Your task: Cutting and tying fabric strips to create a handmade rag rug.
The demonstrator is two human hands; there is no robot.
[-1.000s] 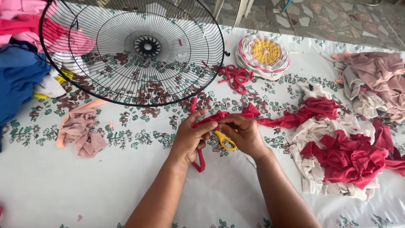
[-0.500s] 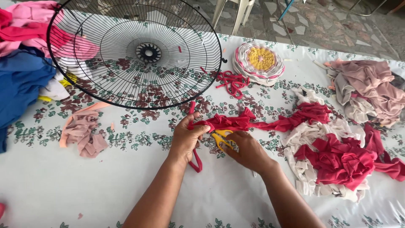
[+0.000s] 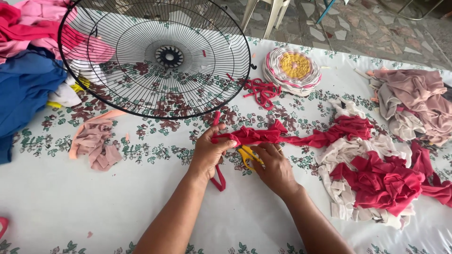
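Since half a second ago: right hand point(image 3: 274, 168) drawn back from the red strip point(image 3: 263, 136) toward the near edge of the table point(image 3: 56, 202); left hand point(image 3: 208, 153) unchanged in place.

Left hand: thumb and fingers pinched shut on the strip's left end, one tail hanging below the palm; forearm runs in from the near edge, wrist straight.

Right hand: palm down, fingers curled around the yellow handles of one pair of scissors point(image 3: 246, 154), just under the strip; blades hidden, so how far open cannot be told.

Strip: one, stretched from the pinch rightward across the table's middle to a heap of red and cream cloth point(image 3: 376, 181) by the right edge.

Far edge: one black wire fan guard point(image 3: 155, 56), one round woven mat point(image 3: 292, 69), one small tangle of red strips point(image 3: 261, 90).

Far-left corner: one pile of blue and pink cloth point(image 3: 26, 70).
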